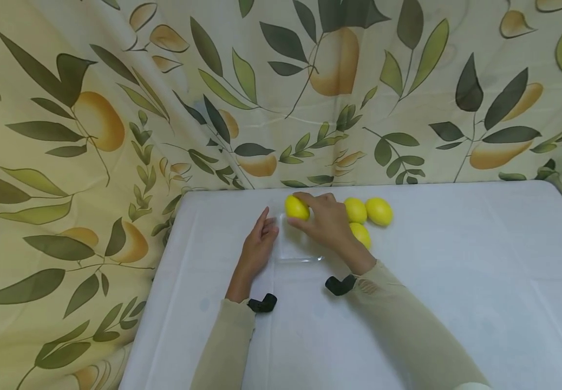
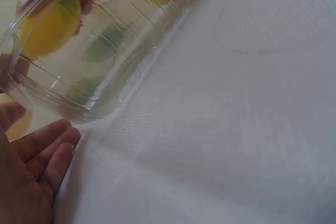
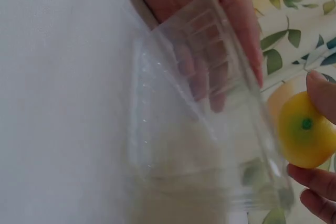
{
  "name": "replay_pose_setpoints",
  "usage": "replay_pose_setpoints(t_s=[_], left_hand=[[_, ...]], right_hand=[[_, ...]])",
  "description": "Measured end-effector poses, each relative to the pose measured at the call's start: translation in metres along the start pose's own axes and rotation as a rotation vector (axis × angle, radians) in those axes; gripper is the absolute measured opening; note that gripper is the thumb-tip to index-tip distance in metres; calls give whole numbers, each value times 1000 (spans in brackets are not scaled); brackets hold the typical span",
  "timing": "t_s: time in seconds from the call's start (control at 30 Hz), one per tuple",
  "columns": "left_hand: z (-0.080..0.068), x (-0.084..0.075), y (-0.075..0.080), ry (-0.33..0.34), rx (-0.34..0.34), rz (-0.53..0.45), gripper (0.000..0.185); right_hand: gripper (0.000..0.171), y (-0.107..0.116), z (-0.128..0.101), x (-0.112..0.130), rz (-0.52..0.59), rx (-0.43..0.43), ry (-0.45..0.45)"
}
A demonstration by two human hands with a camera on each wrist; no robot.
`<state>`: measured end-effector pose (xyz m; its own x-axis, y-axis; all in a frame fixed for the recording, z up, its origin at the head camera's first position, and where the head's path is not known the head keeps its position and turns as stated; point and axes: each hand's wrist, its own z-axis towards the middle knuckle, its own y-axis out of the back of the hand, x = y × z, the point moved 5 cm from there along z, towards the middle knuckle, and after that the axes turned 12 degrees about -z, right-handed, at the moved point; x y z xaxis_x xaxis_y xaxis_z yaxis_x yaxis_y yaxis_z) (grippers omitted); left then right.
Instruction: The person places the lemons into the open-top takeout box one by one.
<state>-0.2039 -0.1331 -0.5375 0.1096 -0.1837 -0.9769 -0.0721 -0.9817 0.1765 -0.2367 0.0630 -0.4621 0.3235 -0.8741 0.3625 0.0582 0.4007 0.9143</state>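
Observation:
A yellow lemon point(image 1: 296, 207) is pinched between the thumb and fingers of my right hand point(image 1: 328, 221), over the far left part of a clear plastic container point(image 1: 300, 253). In the right wrist view the lemon point(image 3: 302, 135) shows its greenish stem end, outside the near wall of the container point(image 3: 210, 145). My left hand point(image 1: 256, 248) stands at the container's left side, its fingers loosely extended and holding nothing. Seen from the left wrist, the fingers of that hand point(image 2: 39, 169) lie close to the container's corner; whether they touch it is unclear.
Just right of the container lie three more lemons: one at the back point(image 1: 355, 209), one farther right point(image 1: 379, 211), and one nearer point(image 1: 361, 235), partly behind my right hand. A white cloth covers the table point(image 1: 456, 271). A leaf-and-fruit patterned curtain point(image 1: 407, 108) hangs behind and to the left.

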Motion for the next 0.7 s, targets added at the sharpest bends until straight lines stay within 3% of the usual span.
replay_pose_setpoints(t_s=[0.5,0.7], left_hand=[[-1,-1,0,-58,41,-20,65],[-1,-1,0,-52,31,-10,63]], right_hand=[[70,-24,7,12,-19,0,-3],[68,-29,8,11,-21,-11,0]])
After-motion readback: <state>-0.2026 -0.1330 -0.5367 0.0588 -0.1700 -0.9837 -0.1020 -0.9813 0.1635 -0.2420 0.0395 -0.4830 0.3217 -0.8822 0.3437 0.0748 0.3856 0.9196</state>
